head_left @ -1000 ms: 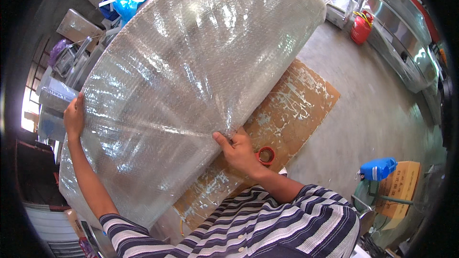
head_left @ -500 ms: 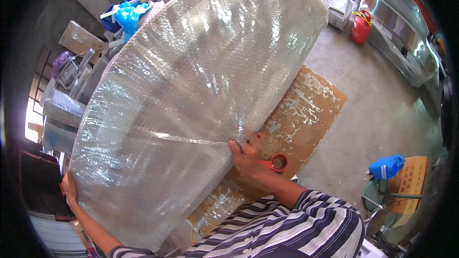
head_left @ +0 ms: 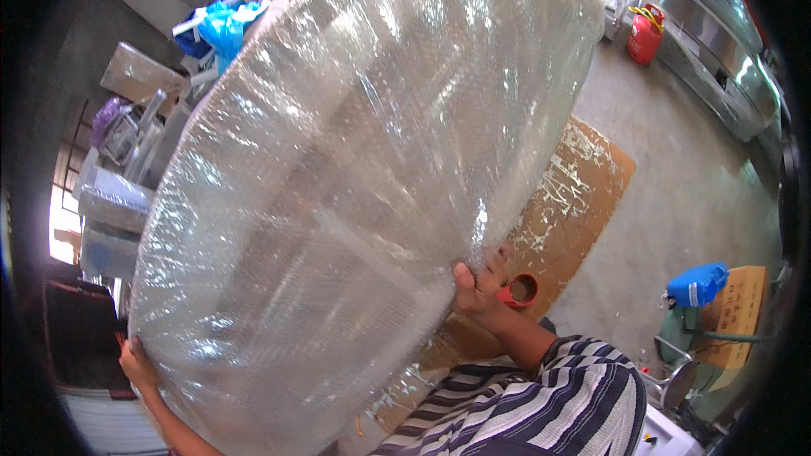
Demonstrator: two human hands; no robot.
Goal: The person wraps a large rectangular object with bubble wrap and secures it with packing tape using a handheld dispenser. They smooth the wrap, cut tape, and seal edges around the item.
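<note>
A very large flat panel wrapped in clear bubble wrap (head_left: 355,169) fills most of the view, tilted from lower left to upper right. My left hand (head_left: 135,365) grips its lower left edge, with only the fingers and wrist showing. My right hand (head_left: 477,283) holds the panel's right edge, the thumb pressed on the wrap. A red roll of tape (head_left: 522,290) lies just right of that hand on a brown, paint-spattered cardboard sheet (head_left: 574,194) spread on the floor. My striped sleeve (head_left: 557,405) comes in from the bottom.
A red gas cylinder (head_left: 644,34) stands at the upper right beside a steel counter (head_left: 718,59). A blue bag (head_left: 697,285) and cardboard (head_left: 739,312) lie at the right. Boxes and a blue plastic bag (head_left: 221,27) are stacked at the upper left. Grey concrete floor (head_left: 684,194) is on the right.
The wrapped panel has swung closer and lower, now covering more of the view. My left hand slid down its left edge to the bottom corner; my right hand moved right along the edge.
</note>
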